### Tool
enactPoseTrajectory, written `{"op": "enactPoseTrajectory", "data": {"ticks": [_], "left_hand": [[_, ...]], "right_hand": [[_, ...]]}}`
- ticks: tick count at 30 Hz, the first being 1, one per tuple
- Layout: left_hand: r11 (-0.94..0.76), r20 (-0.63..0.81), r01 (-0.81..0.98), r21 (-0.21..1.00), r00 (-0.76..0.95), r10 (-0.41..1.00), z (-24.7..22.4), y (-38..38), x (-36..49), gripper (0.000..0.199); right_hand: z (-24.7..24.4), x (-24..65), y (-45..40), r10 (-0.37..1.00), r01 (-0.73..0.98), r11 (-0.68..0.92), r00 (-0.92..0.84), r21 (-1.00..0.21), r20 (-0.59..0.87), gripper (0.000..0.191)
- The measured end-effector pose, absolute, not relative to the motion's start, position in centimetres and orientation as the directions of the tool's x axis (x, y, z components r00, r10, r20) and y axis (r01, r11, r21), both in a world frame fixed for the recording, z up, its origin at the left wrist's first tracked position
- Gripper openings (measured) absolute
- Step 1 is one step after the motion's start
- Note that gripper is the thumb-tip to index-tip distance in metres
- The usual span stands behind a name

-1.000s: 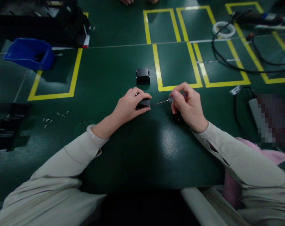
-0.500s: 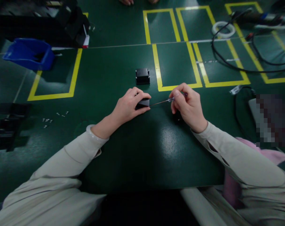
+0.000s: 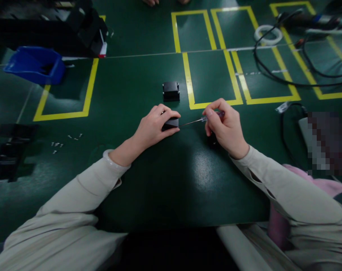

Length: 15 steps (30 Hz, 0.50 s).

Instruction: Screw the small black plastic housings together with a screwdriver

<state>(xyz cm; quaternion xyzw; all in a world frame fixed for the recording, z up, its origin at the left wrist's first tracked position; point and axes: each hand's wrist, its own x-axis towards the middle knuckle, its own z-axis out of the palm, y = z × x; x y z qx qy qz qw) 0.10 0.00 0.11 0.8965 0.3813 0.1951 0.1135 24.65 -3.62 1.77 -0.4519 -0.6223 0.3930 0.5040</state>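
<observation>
My left hand (image 3: 155, 126) grips a small black box-like part (image 3: 171, 123) against the green tabletop, thumb on its near side and fingers over the far side. In my right hand (image 3: 226, 124) is a screwdriver (image 3: 204, 118) with a clear handle, held almost level. Its thin shaft points left, and the tip meets the right end of the black part by a small shiny spot. A second black box-like part (image 3: 171, 91), with shiny screws at its sides, sits just beyond my left hand. Beneath my right hand a dark piece (image 3: 212, 140) is partly hidden.
Several small screws (image 3: 57, 144) lie scattered to the left, near dark parts (image 3: 11, 150). A blue bin (image 3: 35, 64) stands at the far left. Black cables (image 3: 275, 75) and a white tape ring (image 3: 268, 35) lie at the right. Another person's hand (image 3: 151, 2) shows at the top edge.
Almost nothing differs. Both hands, the black part and the screwdriver have shifted very slightly left, with the tip still at the part's right end.
</observation>
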Motion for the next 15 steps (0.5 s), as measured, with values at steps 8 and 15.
{"op": "enactPoseTrajectory", "data": {"ticks": [8, 15], "left_hand": [[-0.683, 0.26, 0.644, 0.345, 0.633, 0.729, 0.12, 0.04, 0.08, 0.035], [-0.691, 0.273, 0.634, 0.348, 0.636, 0.721, 0.21, 0.02, 0.09, 0.036]], "right_hand": [[1.7, 24.72, -3.57, 0.96, 0.165, 0.275, -0.096, -0.947, 0.262, 0.03], [1.56, 24.7, -3.54, 0.959, 0.141, 0.283, -0.069, -0.949, 0.276, 0.024]]}}
